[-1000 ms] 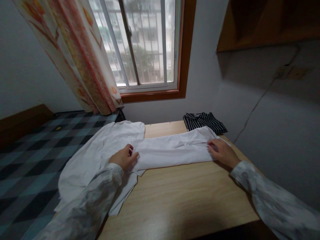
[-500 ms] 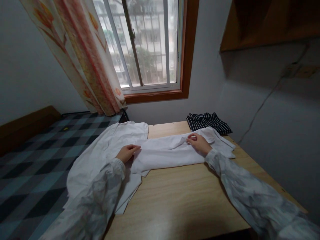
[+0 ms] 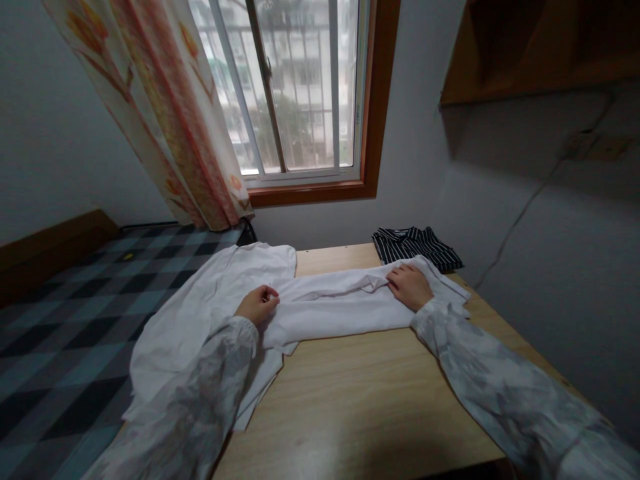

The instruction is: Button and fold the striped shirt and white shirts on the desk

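A white shirt [image 3: 340,317] lies across the wooden table, its narrow folded part running to the right and its wider part spread at the left. At the junction of the two parts is my left hand [image 3: 257,305], its fingers curled and pinched on the cloth. My right hand [image 3: 410,287] rests on the folded part near its right end, fingers stretched out and lying on the fabric. A loose crease runs along the cloth between both hands. The cloth beneath my right palm is hidden.
A folded black-and-white striped shirt [image 3: 415,245] lies at the table's back right corner. The wooden table [image 3: 345,400] meets a bed with a checked cover [image 3: 65,333] on the left. A window, a curtain [image 3: 175,133] and a wall shelf [image 3: 525,60] stand around.
My right hand has gone from a pinch to lying flat, a little further right. My left fingers have curled in. The crease along the folded part has become longer.
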A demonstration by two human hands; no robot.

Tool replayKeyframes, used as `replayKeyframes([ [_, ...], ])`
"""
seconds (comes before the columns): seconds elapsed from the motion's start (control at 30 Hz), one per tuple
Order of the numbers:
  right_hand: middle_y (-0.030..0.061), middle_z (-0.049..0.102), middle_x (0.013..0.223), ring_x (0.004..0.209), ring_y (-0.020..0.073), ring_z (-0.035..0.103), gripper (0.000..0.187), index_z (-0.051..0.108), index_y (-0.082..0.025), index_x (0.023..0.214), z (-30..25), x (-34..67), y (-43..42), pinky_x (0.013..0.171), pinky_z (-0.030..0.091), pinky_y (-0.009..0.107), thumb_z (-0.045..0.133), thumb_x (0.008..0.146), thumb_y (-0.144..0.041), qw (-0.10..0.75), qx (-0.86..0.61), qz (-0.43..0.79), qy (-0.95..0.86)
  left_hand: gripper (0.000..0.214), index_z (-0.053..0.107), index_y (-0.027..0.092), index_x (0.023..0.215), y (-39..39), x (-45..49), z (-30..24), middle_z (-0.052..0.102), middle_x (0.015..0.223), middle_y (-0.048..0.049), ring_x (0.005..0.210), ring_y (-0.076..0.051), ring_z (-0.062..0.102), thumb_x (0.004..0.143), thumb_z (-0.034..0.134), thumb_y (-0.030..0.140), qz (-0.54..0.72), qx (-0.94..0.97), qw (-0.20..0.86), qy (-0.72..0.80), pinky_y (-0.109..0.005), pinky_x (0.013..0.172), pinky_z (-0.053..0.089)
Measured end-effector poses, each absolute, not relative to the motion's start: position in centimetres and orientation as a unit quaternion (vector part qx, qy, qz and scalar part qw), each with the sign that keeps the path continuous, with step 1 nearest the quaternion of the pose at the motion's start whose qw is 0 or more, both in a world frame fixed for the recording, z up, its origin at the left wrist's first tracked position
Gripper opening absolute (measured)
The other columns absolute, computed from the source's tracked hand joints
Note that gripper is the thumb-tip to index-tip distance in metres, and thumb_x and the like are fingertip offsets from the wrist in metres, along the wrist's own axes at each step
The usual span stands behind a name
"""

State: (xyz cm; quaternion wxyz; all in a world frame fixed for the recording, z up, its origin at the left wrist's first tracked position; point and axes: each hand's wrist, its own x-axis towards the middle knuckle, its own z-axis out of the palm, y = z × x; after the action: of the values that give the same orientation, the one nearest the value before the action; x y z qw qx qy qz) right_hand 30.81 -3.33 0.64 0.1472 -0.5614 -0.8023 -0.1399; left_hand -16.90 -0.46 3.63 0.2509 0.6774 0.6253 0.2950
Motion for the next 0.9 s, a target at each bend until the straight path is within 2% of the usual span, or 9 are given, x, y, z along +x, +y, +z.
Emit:
replayKeyframes([
  [0.13, 0.0131, 0.076, 0.105, 0.104, 0.0314, 0.066, 0.030, 0.078, -0.022, 0.101, -0.6, 34.8, -3.9, 0.103, 0.047, 0.050, 0.051, 0.107, -0.033, 0.170, -0.544, -0.108, -0.815, 0.029, 0.070, 0.021, 0.099, -0.9, -17.4, 4.1, 0.066, 0.082, -0.0017, 0.074, -0.021, 0.065, 0.080, 0.065, 0.043, 0.194, 0.727, 0.170, 0.637, -0.032, 0.073, 0.047],
  [0.2, 0.0129, 0.076, 0.108, 0.110, 0.0321, 0.065, 0.032, 0.079, -0.023, 0.102, -0.8, 36.6, -4.5, 0.105, 0.048, 0.051, 0.050, 0.108, -0.036, 0.186, -0.525, -0.095, -0.825, 0.030, 0.071, 0.021, 0.105, -1.4, -17.0, 5.0, 0.072, 0.101, -0.0084, 0.085, -0.025, 0.068, 0.084, 0.065, 0.042, 0.158, 0.750, 0.094, 0.635, -0.035, 0.080, 0.050],
  [0.3, 0.0131, 0.075, 0.114, 0.115, 0.0329, 0.065, 0.031, 0.079, -0.024, 0.104, -0.8, 38.9, -5.5, 0.106, 0.050, 0.053, 0.051, 0.106, -0.035, 0.193, -0.515, -0.081, -0.831, 0.038, 0.072, 0.019, 0.116, -2.3, -15.1, 6.5, 0.070, 0.130, -0.0164, 0.109, -0.033, 0.069, 0.091, 0.065, 0.047, 0.147, 0.802, -0.002, 0.579, -0.043, 0.097, 0.050],
  [0.4, 0.0139, 0.074, 0.126, 0.119, 0.0340, 0.065, 0.027, 0.079, -0.024, 0.112, -0.7, 40.2, -6.2, 0.108, 0.050, 0.054, 0.057, 0.103, -0.037, 0.207, -0.534, -0.083, -0.816, 0.053, 0.069, 0.018, 0.133, -3.2, -12.0, 6.7, 0.065, 0.148, -0.0177, 0.132, -0.037, 0.061, 0.096, 0.063, 0.056, 0.163, 0.860, -0.006, 0.484, -0.050, 0.117, 0.043],
  [0.5, 0.0141, 0.072, 0.135, 0.123, 0.0344, 0.064, 0.029, 0.078, -0.024, 0.118, -1.0, 40.9, -6.6, 0.108, 0.049, 0.052, 0.058, 0.101, -0.037, 0.212, -0.554, -0.090, -0.800, 0.067, 0.061, 0.019, 0.149, -3.6, -9.5, 5.1, 0.055, 0.162, -0.0166, 0.148, -0.038, 0.051, 0.096, 0.065, 0.058, 0.151, 0.898, 0.012, 0.413, -0.054, 0.128, 0.032],
  [0.6, 0.0133, 0.075, 0.126, 0.115, 0.0322, 0.066, 0.027, 0.077, -0.023, 0.108, -1.6, 41.3, -6.8, 0.104, 0.051, 0.048, 0.053, 0.102, -0.034, 0.228, -0.573, -0.087, -0.783, 0.070, 0.055, 0.019, 0.156, -3.3, -8.8, 2.6, 0.051, 0.167, -0.0166, 0.154, -0.037, 0.047, 0.098, 0.063, 0.057, 0.124, 0.910, 0.040, 0.393, -0.057, 0.131, 0.028],
  [0.73, 0.0142, 0.075, 0.112, 0.105, 0.0304, 0.066, 0.023, 0.071, -0.022, 0.103, -2.6, 41.7, -6.8, 0.098, 0.052, 0.044, 0.056, 0.101, -0.039, 0.316, -0.587, -0.069, -0.742, 0.060, 0.061, 0.020, 0.152, -3.1, -9.9, 0.7, 0.055, 0.165, -0.0150, 0.150, -0.033, 0.053, 0.104, 0.056, 0.055, 0.154, 0.903, 0.086, 0.392, -0.054, 0.128, 0.037],
  [0.83, 0.0125, 0.073, 0.106, 0.089, 0.0259, 0.065, 0.040, 0.066, -0.020, 0.117, -3.6, 41.9, -6.3, 0.084, 0.055, 0.038, 0.061, 0.096, -0.053, 0.412, -0.647, -0.040, -0.640, 0.050, 0.069, 0.023, 0.144, -3.4, -10.2, 0.8, 0.063, 0.157, -0.0124, 0.141, -0.030, 0.061, 0.105, 0.055, 0.052, 0.204, 0.890, 0.117, 0.391, -0.048, 0.123, 0.045],
  [0.9, 0.0108, 0.074, 0.100, 0.079, 0.0233, 0.064, 0.051, 0.066, -0.019, 0.118, -4.3, 42.1, -5.8, 0.076, 0.054, 0.036, 0.064, 0.091, -0.062, 0.448, -0.695, -0.009, -0.563, 0.045, 0.073, 0.024, 0.137, -3.7, -10.2, 1.2, 0.069, 0.149, -0.0110, 0.135, -0.029, 0.065, 0.106, 0.053, 0.050, 0.223, 0.879, 0.135, 0.398, -0.046, 0.121, 0.047],
])
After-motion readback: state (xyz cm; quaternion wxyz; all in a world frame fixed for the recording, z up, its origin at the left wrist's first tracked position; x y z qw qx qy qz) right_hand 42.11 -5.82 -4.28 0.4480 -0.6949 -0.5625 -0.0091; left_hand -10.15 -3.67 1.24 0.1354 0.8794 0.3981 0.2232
